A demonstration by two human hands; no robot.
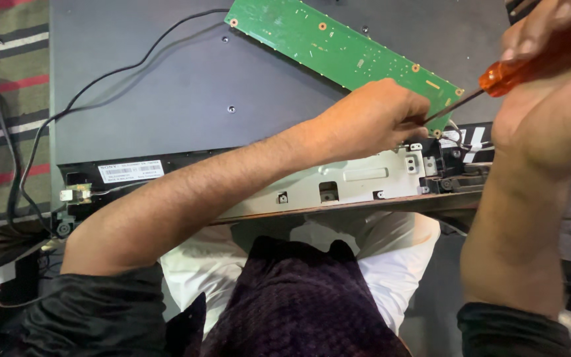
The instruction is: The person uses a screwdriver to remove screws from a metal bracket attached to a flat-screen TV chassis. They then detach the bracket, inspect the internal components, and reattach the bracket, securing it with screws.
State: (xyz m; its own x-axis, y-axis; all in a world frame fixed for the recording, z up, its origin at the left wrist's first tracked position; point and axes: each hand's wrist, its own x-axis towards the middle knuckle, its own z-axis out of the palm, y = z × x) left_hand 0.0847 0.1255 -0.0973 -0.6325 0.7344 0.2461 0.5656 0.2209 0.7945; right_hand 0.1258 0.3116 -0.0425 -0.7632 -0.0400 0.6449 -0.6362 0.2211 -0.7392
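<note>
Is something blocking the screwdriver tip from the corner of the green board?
Nothing visible blocks it. The orange-handled screwdriver, held by the right hand, slants down to the long green circuit board's corner, where the left hand pinches the shaft and hides the tip.

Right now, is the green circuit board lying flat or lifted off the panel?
Cannot tell; the green circuit board sits skewed across the grey panel.

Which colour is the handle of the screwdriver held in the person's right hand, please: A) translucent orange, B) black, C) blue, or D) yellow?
A: the right hand grips a screwdriver with a translucent orange handle, its dark shaft reaching toward the corner of the green circuit board beside the left hand.
</note>
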